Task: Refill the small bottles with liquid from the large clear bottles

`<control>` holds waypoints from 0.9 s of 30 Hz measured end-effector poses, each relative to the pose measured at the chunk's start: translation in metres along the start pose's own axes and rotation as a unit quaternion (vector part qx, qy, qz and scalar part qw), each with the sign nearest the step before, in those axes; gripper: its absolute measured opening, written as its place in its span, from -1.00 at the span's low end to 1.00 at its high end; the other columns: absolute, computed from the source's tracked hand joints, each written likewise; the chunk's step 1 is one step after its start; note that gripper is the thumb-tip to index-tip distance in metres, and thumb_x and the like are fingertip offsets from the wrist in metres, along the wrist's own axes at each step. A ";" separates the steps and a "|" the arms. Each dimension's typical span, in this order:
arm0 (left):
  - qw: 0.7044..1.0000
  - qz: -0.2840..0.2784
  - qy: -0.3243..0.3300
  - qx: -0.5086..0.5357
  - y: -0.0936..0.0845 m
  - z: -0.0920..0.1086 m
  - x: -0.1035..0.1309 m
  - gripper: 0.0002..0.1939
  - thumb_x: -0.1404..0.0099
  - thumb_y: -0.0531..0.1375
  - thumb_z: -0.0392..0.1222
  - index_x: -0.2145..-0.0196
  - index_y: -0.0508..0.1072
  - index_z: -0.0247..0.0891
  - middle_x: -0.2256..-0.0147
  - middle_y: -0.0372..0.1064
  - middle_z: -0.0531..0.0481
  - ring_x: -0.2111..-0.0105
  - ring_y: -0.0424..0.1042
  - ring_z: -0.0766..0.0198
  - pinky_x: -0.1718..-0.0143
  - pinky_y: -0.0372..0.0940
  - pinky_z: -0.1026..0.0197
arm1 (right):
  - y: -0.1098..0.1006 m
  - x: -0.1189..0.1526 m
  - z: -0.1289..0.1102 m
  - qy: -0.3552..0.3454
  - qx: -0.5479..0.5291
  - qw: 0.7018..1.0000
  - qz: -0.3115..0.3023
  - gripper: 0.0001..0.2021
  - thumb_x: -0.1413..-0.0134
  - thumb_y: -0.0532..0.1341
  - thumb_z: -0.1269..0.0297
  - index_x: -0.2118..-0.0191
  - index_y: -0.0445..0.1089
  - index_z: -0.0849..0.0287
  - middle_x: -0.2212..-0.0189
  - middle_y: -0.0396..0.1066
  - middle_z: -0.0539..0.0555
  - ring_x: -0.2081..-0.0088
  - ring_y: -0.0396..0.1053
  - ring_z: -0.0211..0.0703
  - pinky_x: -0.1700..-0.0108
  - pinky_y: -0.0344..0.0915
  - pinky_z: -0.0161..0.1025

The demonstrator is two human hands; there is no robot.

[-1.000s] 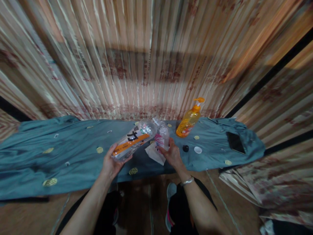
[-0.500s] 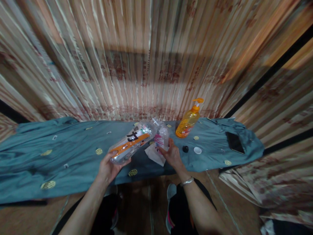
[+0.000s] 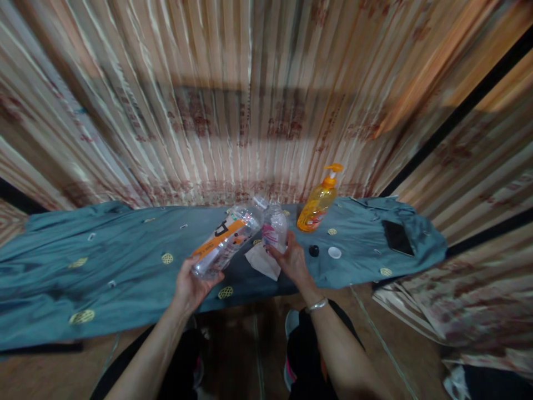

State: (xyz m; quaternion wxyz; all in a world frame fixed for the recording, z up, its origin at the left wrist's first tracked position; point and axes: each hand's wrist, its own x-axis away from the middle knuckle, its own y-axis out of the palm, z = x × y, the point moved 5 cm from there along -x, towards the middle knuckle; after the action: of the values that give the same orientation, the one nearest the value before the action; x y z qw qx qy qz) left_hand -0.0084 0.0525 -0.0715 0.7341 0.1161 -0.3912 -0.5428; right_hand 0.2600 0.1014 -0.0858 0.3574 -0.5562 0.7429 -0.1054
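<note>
Fingers [image 3: 290, 239] grip 2 — left hand [image 3: 190, 284]: large bottle [image 3: 228, 238]; right hand [image 3: 295, 263]: small bottle [image 3: 275, 225].

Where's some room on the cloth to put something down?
Widest: the teal cloth left of the left hand. Smaller: between the white disc and the phone. Crowded: the middle, where the orange-labelled bottle, small bottle, tissue and right hand bunch together.
</note>
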 end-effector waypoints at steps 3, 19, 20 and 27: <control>1.000 -0.011 -0.003 -0.001 0.002 -0.002 0.000 -0.57 -0.09 0.20 -0.20 0.04 0.47 -0.26 0.28 0.63 -0.22 0.40 0.63 -0.09 0.60 0.43 0.16 | -0.001 -0.001 -0.003 0.003 -0.004 1.000 0.000 -0.61 -0.10 0.39 0.22 -0.02 0.34 0.06 0.25 0.55 0.08 0.23 0.58 0.03 0.14 0.52 -0.02; 0.999 -0.041 -0.004 0.003 0.006 0.000 0.000 -0.41 -0.12 0.27 -0.17 -0.14 0.43 -0.19 0.23 0.63 -0.18 0.36 0.64 -0.07 0.61 0.33 0.26 | -0.005 -0.002 -0.009 0.008 0.023 1.000 -0.002 -0.51 -0.10 0.42 0.17 -0.09 0.36 0.21 0.17 0.60 0.20 0.15 0.59 0.10 0.09 0.50 -0.05; 0.999 -0.038 -0.002 0.001 0.006 0.001 0.001 -0.43 -0.12 0.26 -0.17 -0.13 0.44 -0.19 0.24 0.63 -0.17 0.36 0.64 -0.07 0.61 0.33 0.26 | -0.005 -0.002 -0.009 0.004 0.022 1.000 -0.004 -0.51 -0.11 0.42 0.17 -0.10 0.35 0.20 0.16 0.60 0.20 0.13 0.59 0.11 0.08 0.50 -0.04; 1.000 -0.018 0.013 -0.015 0.003 0.012 0.007 -0.50 -0.10 0.28 -0.18 -0.04 0.48 -0.21 0.24 0.64 -0.18 0.38 0.65 -0.09 0.62 0.35 0.25 | -0.004 -0.003 -0.010 0.000 0.043 0.999 -0.024 -0.48 -0.12 0.42 0.19 -0.13 0.34 0.24 0.16 0.60 0.21 0.10 0.59 0.12 0.07 0.49 -0.06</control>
State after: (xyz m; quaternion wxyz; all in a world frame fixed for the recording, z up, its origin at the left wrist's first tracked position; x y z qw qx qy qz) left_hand -0.0137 0.0505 -0.0583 0.7309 0.1191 -0.3715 -0.5600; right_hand 0.2565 0.0998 -0.0752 0.3783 -0.5582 0.7240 -0.1453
